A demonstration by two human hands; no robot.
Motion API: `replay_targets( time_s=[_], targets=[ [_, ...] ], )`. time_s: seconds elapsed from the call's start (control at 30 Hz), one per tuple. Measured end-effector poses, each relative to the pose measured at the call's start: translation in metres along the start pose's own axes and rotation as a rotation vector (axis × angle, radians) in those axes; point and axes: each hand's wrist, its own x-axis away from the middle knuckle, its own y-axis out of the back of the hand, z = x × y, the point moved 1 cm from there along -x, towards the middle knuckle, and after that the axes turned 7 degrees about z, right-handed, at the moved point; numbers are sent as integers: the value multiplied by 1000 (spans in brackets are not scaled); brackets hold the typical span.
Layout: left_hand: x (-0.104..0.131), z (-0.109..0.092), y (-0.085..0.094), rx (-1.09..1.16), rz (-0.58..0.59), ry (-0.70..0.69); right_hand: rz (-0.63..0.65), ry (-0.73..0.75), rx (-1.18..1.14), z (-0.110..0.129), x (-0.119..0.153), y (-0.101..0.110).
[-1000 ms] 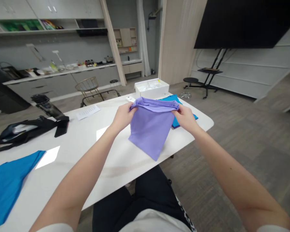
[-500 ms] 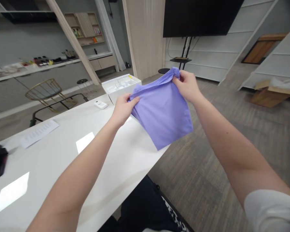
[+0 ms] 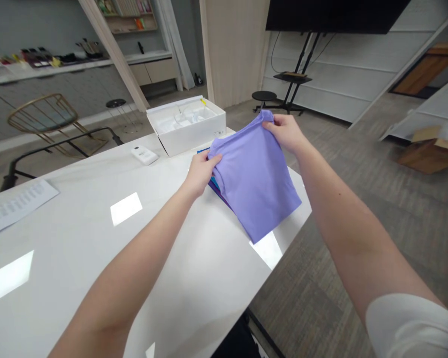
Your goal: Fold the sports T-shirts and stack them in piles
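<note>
A folded lavender cloth (image 3: 256,184) hangs between my two hands over the right corner of the white table (image 3: 194,258). My left hand (image 3: 201,171) pinches its upper left corner, thumb on top. At its upper right corner, my right hand (image 3: 283,130) grips the bunched edge. Behind the cloth's left side, blue and purple fabric (image 3: 217,188) shows in part; the rest of it is hidden. Whether the lavender cloth touches the table or the fabric behind it, I cannot tell.
Beyond my left hand stands an open white box (image 3: 194,134) with clear plastic items. A small white device (image 3: 145,155) and a printed sheet (image 3: 18,206) lie to its left. A black stool (image 3: 264,96) and cardboard box (image 3: 429,151) are on the floor.
The view has shifted, bringing more of the table's right corner into sight. Both hands still hold the lavender cloth, which is now over the table corner; blue and purple fabric now shows behind it.
</note>
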Motion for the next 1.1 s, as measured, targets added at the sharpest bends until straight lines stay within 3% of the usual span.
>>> replay_targets(
  time_s=[0.07,0.13,0.27,0.4,0.5,0.63,0.73,0.8,0.87,0.97,1.1],
  targets=[
    [-20,-12,4,54,-19,1,-18,50,-16,-1,-32,1],
    [-44,-10,13,52,-74,8,-25,62,-10,-6,-61,-9],
    [-90,30,38,-77,-223,92,0,-44,74,-31,-92,-55],
    [-104,75,53,-332,-304,175,101,-218,273,-59,-76,-103],
    [-94,81,51,-511,-311,122,106,-273,390,-64,-51,-118],
    [-65,58,32,-853,-313,-162,23,-229,501,-45,-24,-113],
    [-47,48,11,-1052,-84,-343,62,-42,481,-30,-6,-108],
    [-40,51,0,-1140,81,-351,178,64,419,-30,8,-105],
    [-34,57,-8,-1199,166,-297,255,101,381,-38,24,-101],
    [-18,63,-19,-1237,112,-269,227,14,404,-51,51,-89],
    [24,62,-47,-1205,103,-445,204,-58,439,-50,94,-69]
  ],
)
